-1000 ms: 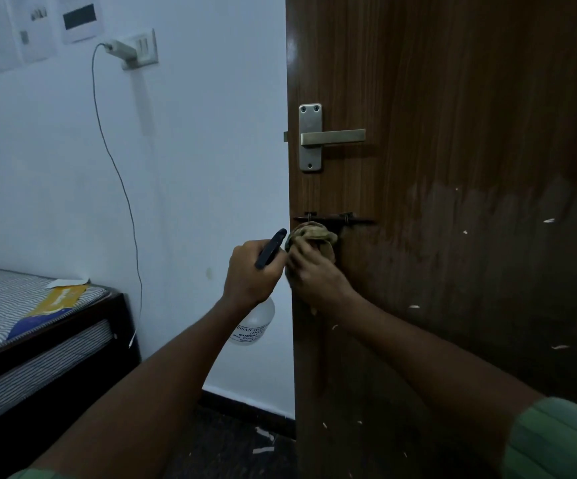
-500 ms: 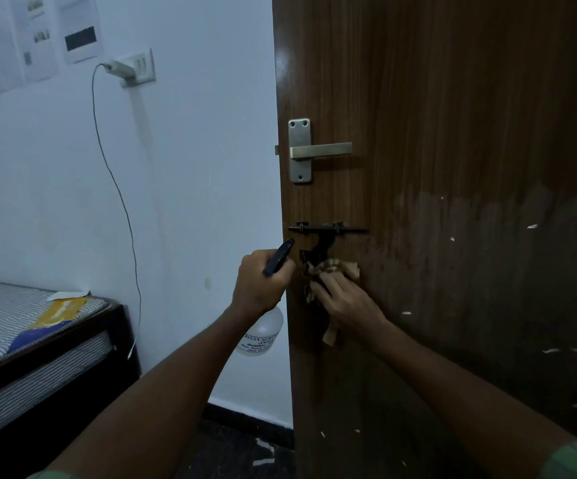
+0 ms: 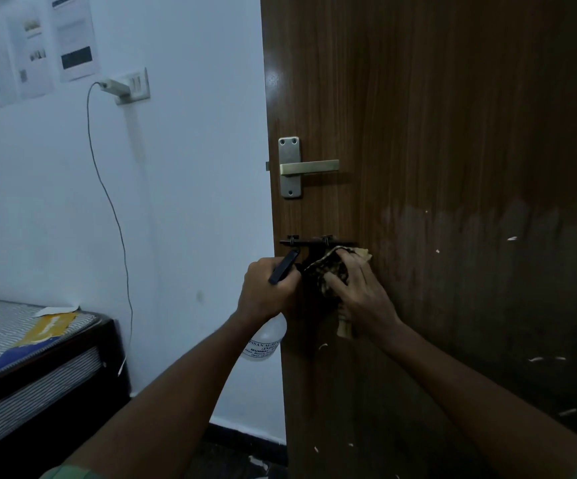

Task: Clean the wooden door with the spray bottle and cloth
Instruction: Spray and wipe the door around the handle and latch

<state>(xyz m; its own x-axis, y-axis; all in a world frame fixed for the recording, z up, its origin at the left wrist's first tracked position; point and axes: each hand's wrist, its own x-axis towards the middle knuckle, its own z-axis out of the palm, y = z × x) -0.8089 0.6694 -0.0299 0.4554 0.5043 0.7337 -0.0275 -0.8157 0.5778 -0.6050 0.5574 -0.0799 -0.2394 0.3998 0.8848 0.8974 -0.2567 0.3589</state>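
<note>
Two hands at dark brown wooden door (image 3: 453,133), left edge. Left hand (image 3: 266,295) grips translucent plastic spray bottle (image 3: 264,344); right hand (image 3: 359,292) presses crumpled patterned cloth (image 3: 328,267), fingers curled, under black sliding bolt (image 3: 314,242). Advice: wipe firmly around the hardware, nozzle averted.

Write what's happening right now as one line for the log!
left hand: grips spray bottle | right hand: presses cloth on door under latch | step: wiping
</note>
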